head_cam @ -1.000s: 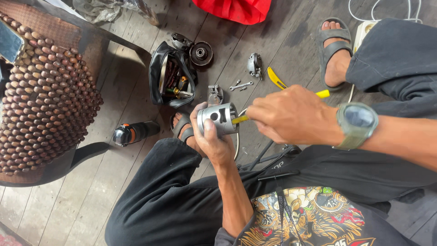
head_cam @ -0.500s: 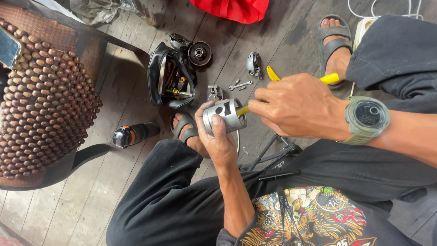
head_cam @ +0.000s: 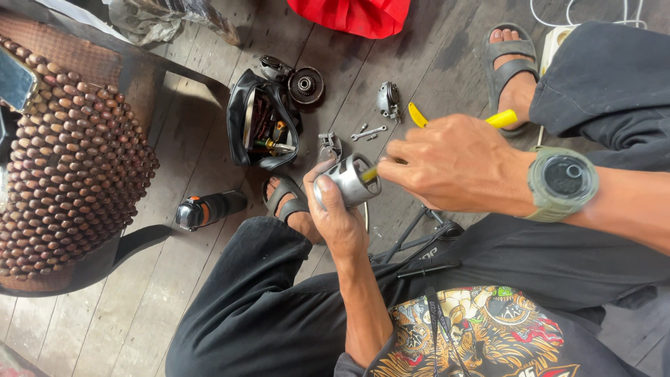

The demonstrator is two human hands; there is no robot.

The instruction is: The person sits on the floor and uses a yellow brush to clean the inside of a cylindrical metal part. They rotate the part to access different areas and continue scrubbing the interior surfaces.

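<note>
Black cloth nearest: trousers over both knees, above a black shirt with a gold, red and teal printed figure at the bottom edge. Left hand wrapped around a silver cylindrical metal piston, open end turned right, held up over the lap between the knees. Right hand clenched on yellow-handled pliers, nose poked into the piston's open end, yellow handles sticking out past the knuckles. Olive-green round wristwatch on the right wrist.

Below the hands, on the grey wooden plank floor: a foot in a grey strap sandal, half hidden by the left hand; a black and orange cylindrical tool lying just left of it. Dark thin metal rods under the right forearm, mostly covered.

Further out: open black fabric tool pouch with small tools inside; a small grey metal part just right of it; a small silver spanner; a grey cast metal cover; a round dark geared part touching the pouch's top. At left, a seat with a brown wooden bead cover. Second sandalled foot at upper right, beside a white cable. Farthest, red cloth at the top edge and crumpled clear plastic at upper left.
</note>
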